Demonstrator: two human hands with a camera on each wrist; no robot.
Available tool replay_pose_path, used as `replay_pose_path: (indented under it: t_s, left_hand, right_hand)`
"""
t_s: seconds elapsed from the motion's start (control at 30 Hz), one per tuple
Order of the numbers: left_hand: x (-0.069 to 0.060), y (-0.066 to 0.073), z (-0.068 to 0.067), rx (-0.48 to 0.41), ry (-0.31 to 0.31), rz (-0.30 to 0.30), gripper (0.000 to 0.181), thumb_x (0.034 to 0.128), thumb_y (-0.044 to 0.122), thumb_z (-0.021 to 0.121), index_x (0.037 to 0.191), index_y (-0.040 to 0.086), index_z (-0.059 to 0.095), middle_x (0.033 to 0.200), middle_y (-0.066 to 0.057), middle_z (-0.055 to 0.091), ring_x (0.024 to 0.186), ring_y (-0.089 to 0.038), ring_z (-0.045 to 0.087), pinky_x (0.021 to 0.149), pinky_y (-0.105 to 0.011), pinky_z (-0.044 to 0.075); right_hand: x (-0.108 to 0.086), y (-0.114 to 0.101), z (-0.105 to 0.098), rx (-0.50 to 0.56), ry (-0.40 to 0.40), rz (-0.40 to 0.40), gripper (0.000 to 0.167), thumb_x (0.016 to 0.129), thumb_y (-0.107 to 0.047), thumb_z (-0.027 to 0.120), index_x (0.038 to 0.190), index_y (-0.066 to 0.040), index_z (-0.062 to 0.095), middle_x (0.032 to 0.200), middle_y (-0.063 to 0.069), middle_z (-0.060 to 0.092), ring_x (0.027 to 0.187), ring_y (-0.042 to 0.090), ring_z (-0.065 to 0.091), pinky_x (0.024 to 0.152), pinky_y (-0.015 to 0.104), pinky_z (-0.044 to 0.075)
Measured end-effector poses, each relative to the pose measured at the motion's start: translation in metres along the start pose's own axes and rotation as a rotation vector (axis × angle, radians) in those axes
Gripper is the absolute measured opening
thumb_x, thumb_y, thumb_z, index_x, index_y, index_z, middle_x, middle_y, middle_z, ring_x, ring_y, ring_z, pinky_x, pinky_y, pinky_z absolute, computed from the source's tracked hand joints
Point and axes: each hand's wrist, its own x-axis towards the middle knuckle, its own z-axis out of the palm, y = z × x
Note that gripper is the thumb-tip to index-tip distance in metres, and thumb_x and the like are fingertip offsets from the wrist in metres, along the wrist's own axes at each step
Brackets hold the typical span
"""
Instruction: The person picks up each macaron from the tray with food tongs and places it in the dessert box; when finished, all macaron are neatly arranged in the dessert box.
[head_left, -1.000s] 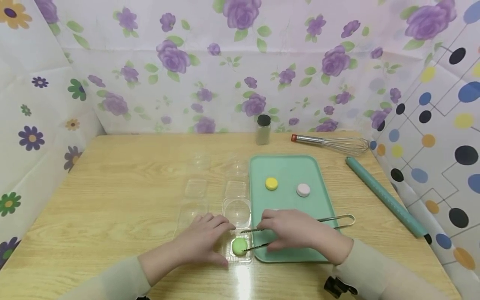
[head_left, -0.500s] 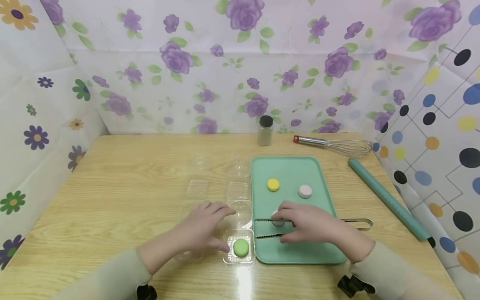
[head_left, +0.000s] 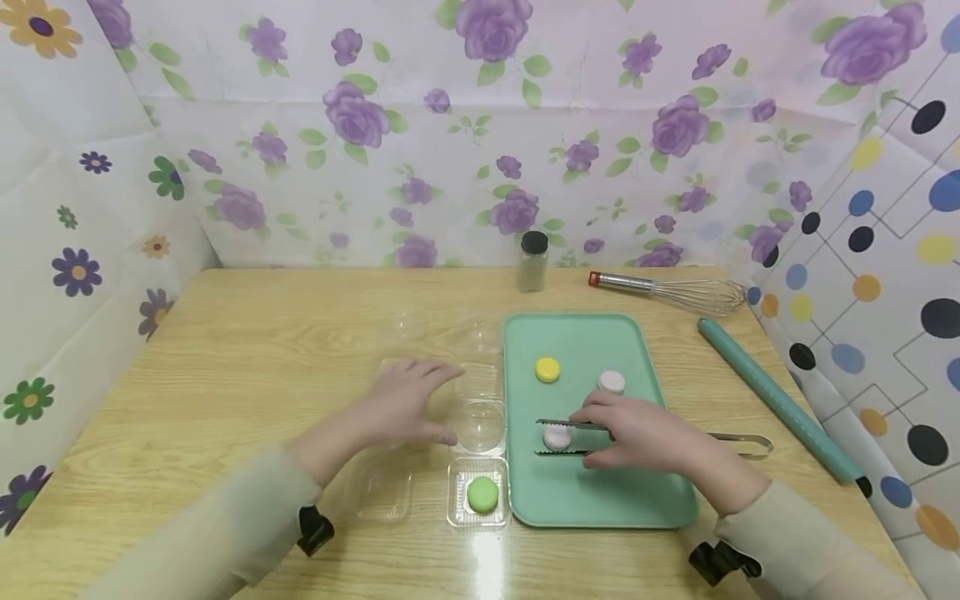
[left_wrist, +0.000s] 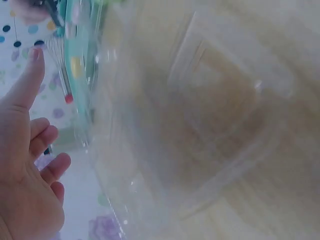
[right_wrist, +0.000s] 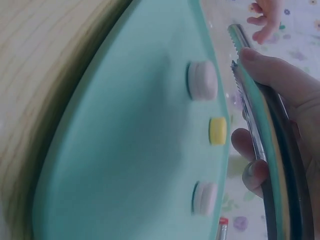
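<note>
My right hand [head_left: 637,429] grips metal tongs [head_left: 738,437] over the green tray [head_left: 600,504]. In the head view their serrated arms lie on either side of a pale pink macaron [head_left: 557,437]; in the right wrist view the tips are spread and above the tray, apart from it. A second pale macaron [head_left: 611,382] and a yellow macaron [head_left: 547,370] sit farther back on the tray. To its left a green macaron [head_left: 482,494] lies in a clear plastic box [head_left: 456,517]. My left hand [head_left: 397,404], fingers spread and holding nothing, hovers over clear plastic boxes.
Several more clear boxes, such as one box [head_left: 382,492], stand left of the tray. Behind it are a black-capped jar [head_left: 532,265] and a whisk [head_left: 667,290]. A teal rolling pin [head_left: 776,396] lies at the right, by the patterned side wall.
My right hand has drawn the tongs rightward from the green macaron to the front pale macaron. My left hand has moved back, away from the box with the green macaron.
</note>
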Motion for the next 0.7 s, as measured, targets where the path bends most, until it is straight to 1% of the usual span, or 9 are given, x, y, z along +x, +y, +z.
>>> replay_pose_path:
  t_s: [0.1,0.23,0.37,0.53,0.7]
  left_hand:
    - [0.01,-0.007,-0.004,0.003,0.005,-0.014,0.09,0.0713,0.05,0.075,0.144,0.014,0.037,0.145,-0.01,0.038,0.13,-0.037,0.033,0.106,-0.06,0.019]
    - [0.022,-0.017,-0.008,-0.033,0.005,-0.045,0.085,0.0743,0.046,0.074,0.144,0.014,0.037,0.145,-0.013,0.038,0.13,-0.04,0.031,0.106,-0.061,0.018]
    - [0.033,-0.026,-0.009,-0.037,-0.019,-0.076,0.084,0.076,0.046,0.073,0.144,0.015,0.036,0.146,-0.013,0.035,0.132,-0.04,0.029,0.107,-0.06,0.014]
    - [0.044,-0.035,-0.008,-0.019,-0.061,-0.067,0.083,0.0776,0.046,0.071,0.145,0.014,0.035,0.148,-0.011,0.033,0.135,-0.038,0.025,0.11,-0.057,0.008]
    - [0.053,-0.037,-0.005,-0.011,-0.082,-0.044,0.079,0.079,0.044,0.071,0.144,0.015,0.036,0.148,-0.011,0.032,0.136,-0.037,0.022,0.11,-0.058,0.006]
  right_hand:
    - [-0.001,0.005,0.001,-0.012,0.002,0.0,0.046,0.078,-0.031,0.076,0.116,-0.007,0.064,0.105,-0.001,0.055,0.084,0.013,0.056,0.07,0.028,0.049]
    - [-0.001,0.01,0.002,-0.028,0.004,0.001,0.046,0.077,-0.03,0.077,0.114,-0.006,0.064,0.103,0.0,0.056,0.085,0.014,0.057,0.071,0.029,0.05]
    - [0.0,0.012,0.004,-0.033,0.006,0.013,0.047,0.076,-0.029,0.078,0.114,-0.006,0.064,0.103,0.0,0.057,0.087,0.014,0.057,0.073,0.031,0.051]
    - [0.002,0.015,0.005,-0.057,0.005,0.021,0.047,0.076,-0.031,0.077,0.114,-0.006,0.064,0.104,0.0,0.057,0.088,0.014,0.058,0.074,0.032,0.051]
    - [0.002,0.018,0.008,-0.077,0.013,0.008,0.045,0.077,-0.03,0.077,0.113,-0.006,0.065,0.102,0.0,0.057,0.086,0.013,0.057,0.073,0.031,0.051]
